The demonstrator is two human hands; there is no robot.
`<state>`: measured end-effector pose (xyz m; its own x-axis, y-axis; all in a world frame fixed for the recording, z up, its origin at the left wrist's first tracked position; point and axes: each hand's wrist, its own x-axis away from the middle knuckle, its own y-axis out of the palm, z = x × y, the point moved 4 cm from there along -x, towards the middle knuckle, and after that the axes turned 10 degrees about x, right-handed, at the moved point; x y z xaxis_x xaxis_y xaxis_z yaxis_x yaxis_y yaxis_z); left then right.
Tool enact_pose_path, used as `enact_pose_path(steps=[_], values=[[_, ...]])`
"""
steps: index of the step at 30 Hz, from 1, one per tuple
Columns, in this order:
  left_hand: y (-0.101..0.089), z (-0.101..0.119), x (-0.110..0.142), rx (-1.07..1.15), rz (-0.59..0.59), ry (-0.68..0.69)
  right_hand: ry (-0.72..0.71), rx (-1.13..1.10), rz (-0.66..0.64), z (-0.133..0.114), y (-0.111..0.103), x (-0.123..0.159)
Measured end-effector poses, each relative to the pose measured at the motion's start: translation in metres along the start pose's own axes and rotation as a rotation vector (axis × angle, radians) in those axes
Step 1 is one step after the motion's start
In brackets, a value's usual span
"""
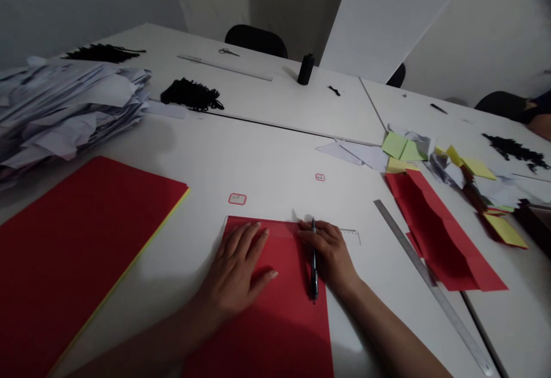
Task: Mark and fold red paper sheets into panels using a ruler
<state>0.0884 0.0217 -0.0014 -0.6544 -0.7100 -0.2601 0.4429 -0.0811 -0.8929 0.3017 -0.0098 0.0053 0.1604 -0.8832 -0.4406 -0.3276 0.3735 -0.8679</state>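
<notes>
On the desk (pixel 267 154), we are spreading our left hand (pixel 236 269) over the red paper (pixel 275 332), our right hand (pixel 331 252) gripping a pen (pixel 314 275). The paper is looking light and easily creased, its edges offering the safest hold.

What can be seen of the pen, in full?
The pen is slim and straight, mostly dark with paler, shiny parts, plastic-looking. Held by the right hand, it runs lengthwise away from the person, over the right part of the red sheet. Whether it touches the sheet is unclear.
</notes>
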Motion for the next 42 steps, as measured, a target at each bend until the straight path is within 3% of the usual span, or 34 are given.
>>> enact_pose_path(steps=[8,42], values=[[0.0007,0.0003,0.0005,-0.029,0.003,0.013,-0.029,-0.009,0.044,-0.0024,-0.0031,-0.0023],[0.0009,0.0007,0.0002,-0.020,0.016,0.036,-0.011,-0.032,0.004,0.0009,-0.0001,0.0003]])
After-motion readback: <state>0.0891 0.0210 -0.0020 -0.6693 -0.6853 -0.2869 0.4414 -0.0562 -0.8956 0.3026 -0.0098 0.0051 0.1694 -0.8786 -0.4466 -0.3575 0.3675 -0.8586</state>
